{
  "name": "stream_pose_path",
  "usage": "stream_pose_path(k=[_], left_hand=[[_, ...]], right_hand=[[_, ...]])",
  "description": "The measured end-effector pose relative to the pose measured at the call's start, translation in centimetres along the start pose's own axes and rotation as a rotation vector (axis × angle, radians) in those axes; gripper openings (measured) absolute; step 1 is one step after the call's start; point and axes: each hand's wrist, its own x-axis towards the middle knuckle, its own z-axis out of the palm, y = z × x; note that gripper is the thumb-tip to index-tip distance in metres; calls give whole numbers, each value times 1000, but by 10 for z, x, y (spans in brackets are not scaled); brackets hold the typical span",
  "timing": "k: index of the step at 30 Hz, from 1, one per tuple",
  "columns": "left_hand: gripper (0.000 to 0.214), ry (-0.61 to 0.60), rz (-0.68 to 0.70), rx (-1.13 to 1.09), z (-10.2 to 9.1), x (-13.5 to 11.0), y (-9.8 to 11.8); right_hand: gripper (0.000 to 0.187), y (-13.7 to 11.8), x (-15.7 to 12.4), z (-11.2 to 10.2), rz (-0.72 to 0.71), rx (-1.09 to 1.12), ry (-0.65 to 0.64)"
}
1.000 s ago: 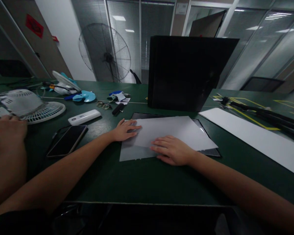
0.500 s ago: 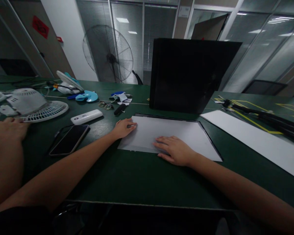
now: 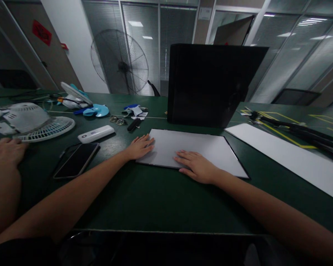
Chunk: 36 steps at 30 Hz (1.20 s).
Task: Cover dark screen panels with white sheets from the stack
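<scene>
A white sheet [image 3: 166, 146] lies flat in a thin black frame on the green table, and the dark rim shows along all its sides. My left hand [image 3: 140, 147] rests at the sheet's left edge with its fingers stretched out over the corner area. Flat on the middle of the sheet, near the front edge, lies my right hand [image 3: 197, 165], its fingers spread. Neither hand grips anything. Behind the sheet stands a large black panel [image 3: 211, 85].
Another person's arm [image 3: 5, 159] reaches in at the left beside white fan parts [image 3: 30, 118]. A phone [image 3: 77, 160], a white power bank [image 3: 96, 133] and glasses [image 3: 118, 120] lie left of my hand. A long white strip [image 3: 288, 159] lies to the right.
The white sheet has shifted back into the black frame, so its front rim now shows. Both hands stay on it, and the view has turned slightly.
</scene>
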Motion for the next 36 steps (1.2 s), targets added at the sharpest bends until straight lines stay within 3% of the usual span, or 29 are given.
stream_pose_path(k=[7,15,19,21,25,27,30,32,36], left_hand=[[81,-59,106,25,-2,-4,-1],[82,-48,127,78,3,-5,2],[83,-45,121,103,5,-4,3],[83,-38,127,112,6,-4,3],[80,-8,126,113,6,-4,4],[80,-2,126,108,6,-5,4],[80,-1,133,91,5,-6,3],[80,5,135,75,6,-5,1],[78,61,185,30,4,-6,-4]], right_hand=[[64,2,0,-1,9,27,-19],[62,13,0,-5,-58,52,-33],[58,47,-5,-15,-55,49,0],[50,82,-16,-24,102,-19,102],[51,162,-62,-38,600,-178,314],[54,193,-92,-39,819,-219,340],[56,225,-126,-33,1112,-210,269],[55,238,-135,-28,1219,-186,202],[47,247,-130,-23,1270,-191,146]])
